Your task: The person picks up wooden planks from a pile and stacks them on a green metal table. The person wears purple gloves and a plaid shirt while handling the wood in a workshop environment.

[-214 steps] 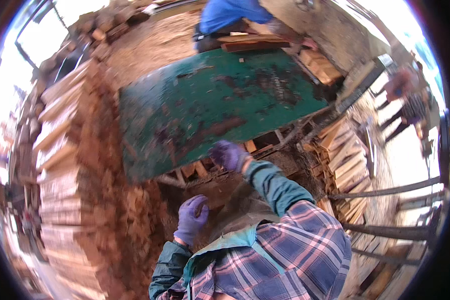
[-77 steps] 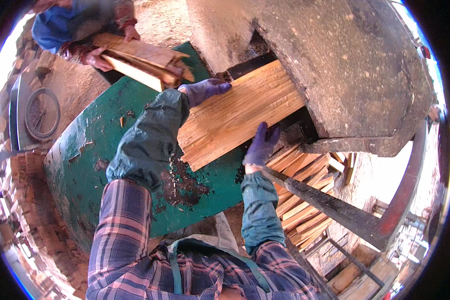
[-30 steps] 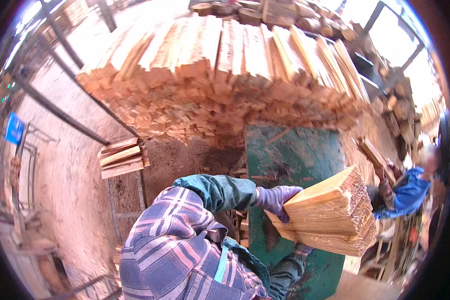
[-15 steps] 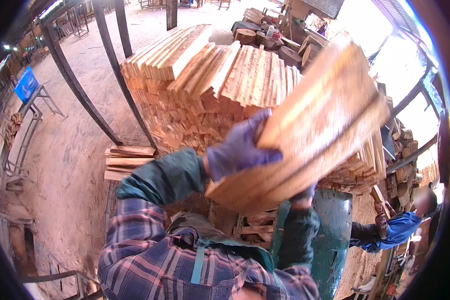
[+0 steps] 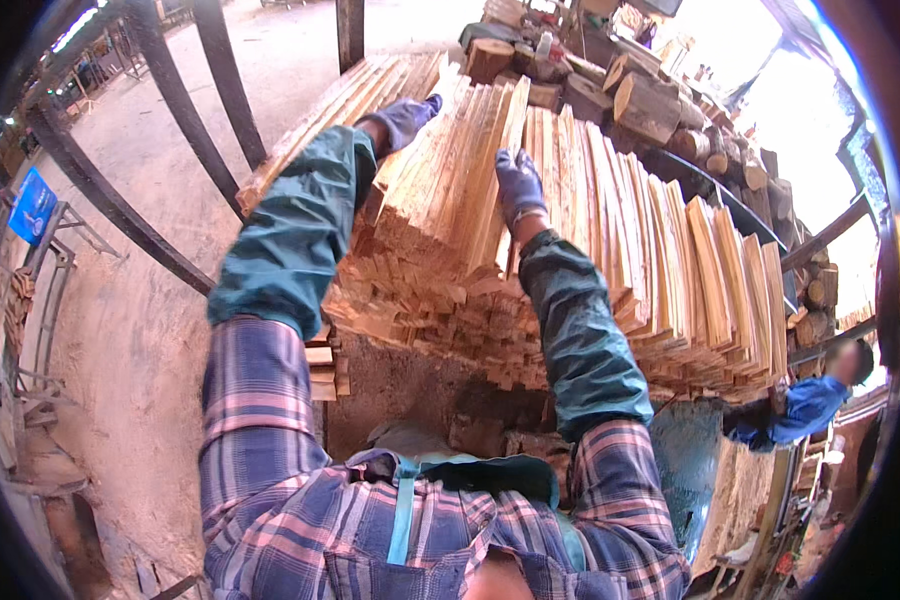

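Observation:
A long row of light wooden boards stands on edge across the top of a tall stack. My left hand, in a purple-blue glove, presses against the left side of a group of boards, its fingers reaching over their far upper edge. On the right side of that group, my right hand, gloved too, grips a slightly raised board with its fingers together. The two hands hold the group between them. My thumbs and the undersides of the boards are partly hidden.
Lower layers of boards stick out unevenly towards me. Cut logs lie behind the stack. Dark posts lean at the left, and a person in blue is at the right. A blue-green panel stands near my right elbow.
The boards I held up in front of me are now down on the stack's top row. Both my arms have stretched forward, and my hands are on either side of the group.

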Motion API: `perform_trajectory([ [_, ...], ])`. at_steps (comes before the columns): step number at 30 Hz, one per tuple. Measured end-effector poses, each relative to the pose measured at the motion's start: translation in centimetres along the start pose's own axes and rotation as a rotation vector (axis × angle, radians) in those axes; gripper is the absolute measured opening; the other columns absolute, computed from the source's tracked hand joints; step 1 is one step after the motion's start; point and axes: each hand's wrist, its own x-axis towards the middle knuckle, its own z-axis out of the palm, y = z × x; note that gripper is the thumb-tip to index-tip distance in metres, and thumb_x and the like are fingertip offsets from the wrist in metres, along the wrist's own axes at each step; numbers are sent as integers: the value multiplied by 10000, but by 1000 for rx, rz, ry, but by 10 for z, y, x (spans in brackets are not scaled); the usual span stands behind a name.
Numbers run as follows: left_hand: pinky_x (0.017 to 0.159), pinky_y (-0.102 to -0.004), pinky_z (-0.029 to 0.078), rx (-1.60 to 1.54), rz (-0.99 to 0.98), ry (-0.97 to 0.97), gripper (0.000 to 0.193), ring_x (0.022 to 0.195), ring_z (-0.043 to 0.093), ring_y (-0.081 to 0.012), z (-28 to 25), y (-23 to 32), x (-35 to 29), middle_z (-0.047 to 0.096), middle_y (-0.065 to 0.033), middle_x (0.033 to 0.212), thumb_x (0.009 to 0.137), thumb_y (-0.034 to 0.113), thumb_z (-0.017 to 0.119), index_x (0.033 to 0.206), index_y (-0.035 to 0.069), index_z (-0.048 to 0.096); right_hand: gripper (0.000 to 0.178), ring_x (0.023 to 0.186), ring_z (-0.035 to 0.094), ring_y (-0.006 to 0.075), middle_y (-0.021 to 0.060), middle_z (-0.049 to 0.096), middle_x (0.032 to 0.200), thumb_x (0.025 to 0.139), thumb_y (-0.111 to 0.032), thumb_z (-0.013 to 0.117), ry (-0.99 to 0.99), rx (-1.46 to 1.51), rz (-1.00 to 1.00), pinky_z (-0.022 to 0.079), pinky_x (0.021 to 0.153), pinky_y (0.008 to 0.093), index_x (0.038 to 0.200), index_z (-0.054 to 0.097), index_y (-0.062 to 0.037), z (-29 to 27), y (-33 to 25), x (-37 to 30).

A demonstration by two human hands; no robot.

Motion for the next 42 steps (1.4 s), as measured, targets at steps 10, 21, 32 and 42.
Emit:
perform_trajectory([
  [10,1020,-418,473,171,166,-70,756,1130,632,-347,-11,-5,-30,680,-238,1168,856,510,766,1312,-70,602,673,1329,499,227,134,542,1458,976,-394,640,-187,444,57,363,1123,323,1459,486,49,-41,-20,-47],
  [21,712,-309,600,-68,130,-42,211,739,669,-157,-117,54,-109,703,-95,832,849,230,708,858,21,732,727,1314,562,356,294,555,1412,928,-369,656,-46,146,-77,433,1095,388,1463,444,76,-39,-28,-34],
  [32,941,-331,570,-106,366,240,156,1063,695,-268,-77,56,-171,697,-174,1176,942,47,664,1074,10,738,548,1163,627,470,331,657,1199,890,-345,566,-20,-100,-88,495,1012,470,1271,587,49,-10,-34,26],
  [42,747,-255,585,-434,186,236,293,857,663,-144,-18,144,-170,694,-88,985,963,222,698,1153,0,670,812,1192,618,193,179,550,1449,966,-609,590,-335,819,38,483,1024,341,1542,399,-70,-88,-71,-24],
])
